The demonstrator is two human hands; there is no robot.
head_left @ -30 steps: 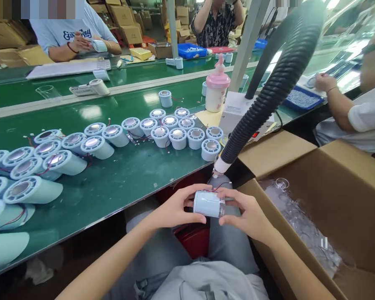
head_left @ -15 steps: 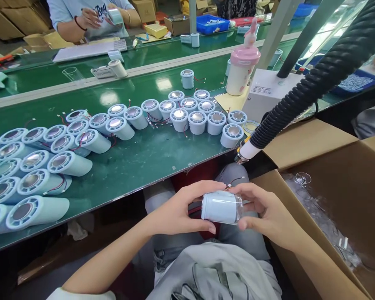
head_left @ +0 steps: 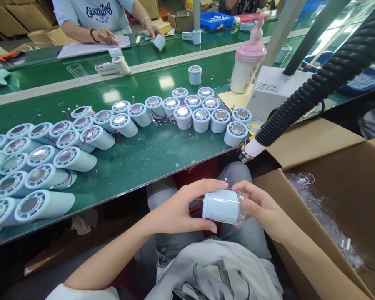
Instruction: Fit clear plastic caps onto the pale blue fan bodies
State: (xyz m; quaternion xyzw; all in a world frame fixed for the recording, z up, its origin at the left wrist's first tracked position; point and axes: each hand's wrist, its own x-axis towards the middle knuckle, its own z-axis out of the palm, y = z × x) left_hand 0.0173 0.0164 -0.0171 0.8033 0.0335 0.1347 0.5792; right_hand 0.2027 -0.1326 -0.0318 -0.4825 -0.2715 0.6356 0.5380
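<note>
Above my lap lies a light blue cylindrical housing, held on its side, with a clear plastic sleeve over its right part. My left hand is closed around the housing's left part, thumb below and fingers above. At the other end, my right hand pinches the clear sleeve between thumb and fingers. A thin wire with a small white connector pokes up behind the housing. On the green bench ahead stand many similar blue housings, with round metallic discs on top and red-black wires.
A black corrugated hose slants down on the right, its metal tip near the bench edge. Below it, an open cardboard box holds clear plastic pieces. A pink-lidded cup and white device stand behind. Across the bench, a co-worker handles a blue cylinder.
My right thumb has moved up and pressed in on the clear sleeve. Across the bench, the co-worker's hands have come apart and lowered, one with a cylinder. My view has shifted slightly.
</note>
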